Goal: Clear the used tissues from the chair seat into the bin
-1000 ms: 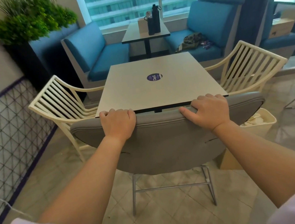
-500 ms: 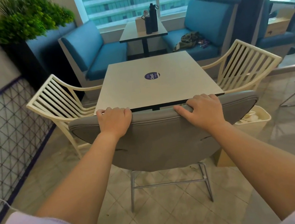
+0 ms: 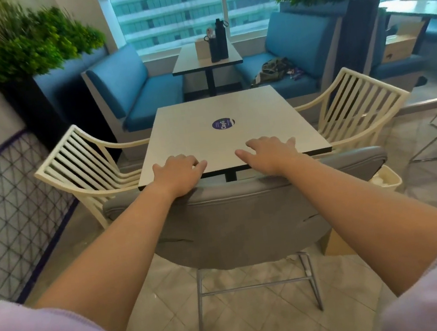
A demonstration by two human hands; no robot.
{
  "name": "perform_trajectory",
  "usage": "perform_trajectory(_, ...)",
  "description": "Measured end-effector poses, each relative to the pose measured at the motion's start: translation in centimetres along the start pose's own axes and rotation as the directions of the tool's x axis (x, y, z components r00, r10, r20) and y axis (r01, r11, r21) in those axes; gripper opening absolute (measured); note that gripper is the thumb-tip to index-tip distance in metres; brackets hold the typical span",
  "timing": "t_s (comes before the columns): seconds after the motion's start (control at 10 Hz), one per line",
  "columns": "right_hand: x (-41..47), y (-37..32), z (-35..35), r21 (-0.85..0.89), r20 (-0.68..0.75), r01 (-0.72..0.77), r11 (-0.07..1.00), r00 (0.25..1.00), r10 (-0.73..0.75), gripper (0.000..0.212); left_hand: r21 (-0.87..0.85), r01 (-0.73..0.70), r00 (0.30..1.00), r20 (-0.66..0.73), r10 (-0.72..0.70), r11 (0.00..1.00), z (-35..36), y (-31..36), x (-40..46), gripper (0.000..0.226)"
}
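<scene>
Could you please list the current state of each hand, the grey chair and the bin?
left hand: open, fingers relaxed, above the chair's back edge
right hand: open, fingers spread, holding nothing
grey chair: upright, pushed in at the table; seat hidden
bin: upright, uncovered, white tissues inside

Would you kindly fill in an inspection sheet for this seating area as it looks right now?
Surface: the grey chair shows only its backrest; its seat is hidden behind it.
Job's things: no tissues visible on the chair; the cream bin at the chair's right holds white crumpled material.
Clutter: black bottles on the far table; a bag on the blue bench.
Hands: left hand and right hand are above the backrest's top edge, fingers spread, holding nothing.
Cables: nothing seen.
Surroundings: square table with a purple sticker, two cream slatted chairs, planters, windows, tiled floor.
</scene>
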State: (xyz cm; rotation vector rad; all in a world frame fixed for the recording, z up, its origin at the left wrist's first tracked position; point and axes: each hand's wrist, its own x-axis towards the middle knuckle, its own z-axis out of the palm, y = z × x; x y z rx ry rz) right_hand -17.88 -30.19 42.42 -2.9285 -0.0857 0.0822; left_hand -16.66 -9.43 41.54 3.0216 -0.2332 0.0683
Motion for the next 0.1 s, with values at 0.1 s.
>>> perform_trajectory(0.1, 1.71, -1.08, -0.16, 0.034, 0.037, -0.037, 0.999, 0.999, 0.036, 0.061, -0.017, -0.008, 1.000, 0.015, 0.009, 1.000, -0.50, -0.40, 1.53, 0.045)
